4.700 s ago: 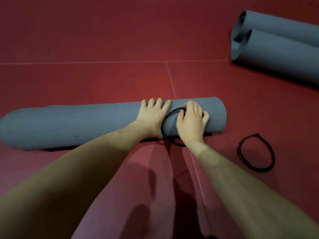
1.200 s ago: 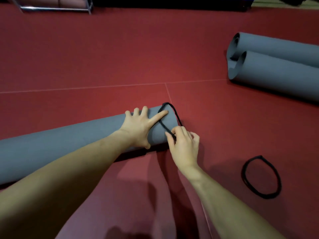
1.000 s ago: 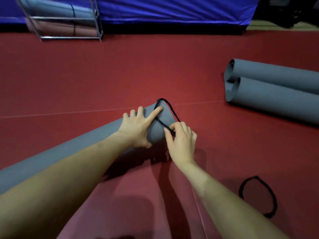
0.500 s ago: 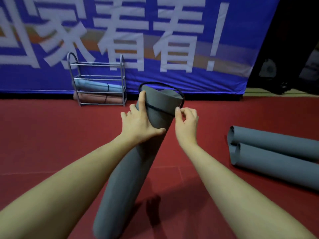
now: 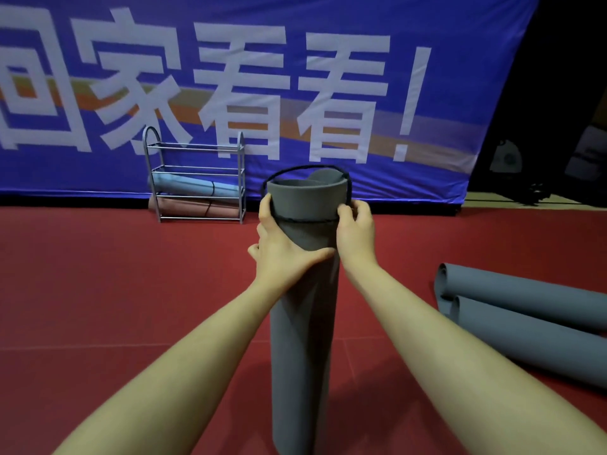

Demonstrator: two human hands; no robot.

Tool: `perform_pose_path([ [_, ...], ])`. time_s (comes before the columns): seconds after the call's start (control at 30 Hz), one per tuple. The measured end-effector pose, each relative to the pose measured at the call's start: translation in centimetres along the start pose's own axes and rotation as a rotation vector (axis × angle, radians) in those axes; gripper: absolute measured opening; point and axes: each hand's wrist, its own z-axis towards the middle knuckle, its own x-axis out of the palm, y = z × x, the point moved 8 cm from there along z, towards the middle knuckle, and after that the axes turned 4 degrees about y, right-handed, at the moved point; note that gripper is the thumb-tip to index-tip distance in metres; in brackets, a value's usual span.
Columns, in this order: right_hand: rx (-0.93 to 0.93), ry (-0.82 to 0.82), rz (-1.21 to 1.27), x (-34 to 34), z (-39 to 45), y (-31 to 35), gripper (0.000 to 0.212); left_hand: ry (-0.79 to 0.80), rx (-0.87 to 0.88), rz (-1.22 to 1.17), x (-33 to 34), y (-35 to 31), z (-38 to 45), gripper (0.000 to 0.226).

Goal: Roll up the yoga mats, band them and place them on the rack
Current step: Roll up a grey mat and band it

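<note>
A rolled grey yoga mat [image 5: 303, 339] stands upright on the red floor in front of me. A black elastic band [image 5: 307, 220] is looped around its top end, one turn tight on the roll and a slack part arching over the rim. My left hand [image 5: 281, 249] grips the roll just below the top, thumb across its front. My right hand [image 5: 356, 229] pinches the band at the roll's right side. A metal rack [image 5: 197, 178] stands at the far wall, left of centre.
The rack holds a light blue rolled mat [image 5: 193, 187] and a pink rolled mat [image 5: 197, 208] on its lower shelves. A loosely rolled grey mat [image 5: 525, 316] lies on the floor at the right. A blue banner [image 5: 427, 44] covers the back wall.
The roll went from lying on the floor to tilted, and now stands upright. Both hands stayed at its top end with the band, and my view rose toward the rack.
</note>
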Motion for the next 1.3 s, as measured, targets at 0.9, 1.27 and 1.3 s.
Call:
perform_pose_path([
  [0.9,0.096,-0.068,0.040,-3.2,3.3,-1.5,0.028,0.074,-0.110,-0.288,-4.3,0.3,6.6,0.024],
  [1.27,0.059,0.073,0.023,-2.2,3.2,-0.2,0.032,0.106,-0.081,-0.108,-4.8,0.2,7.5,0.009],
  [1.3,0.068,0.087,0.032,-2.1,3.2,-0.3,0.035,0.109,-0.078,-0.109,-4.8,0.3,7.6,0.016],
])
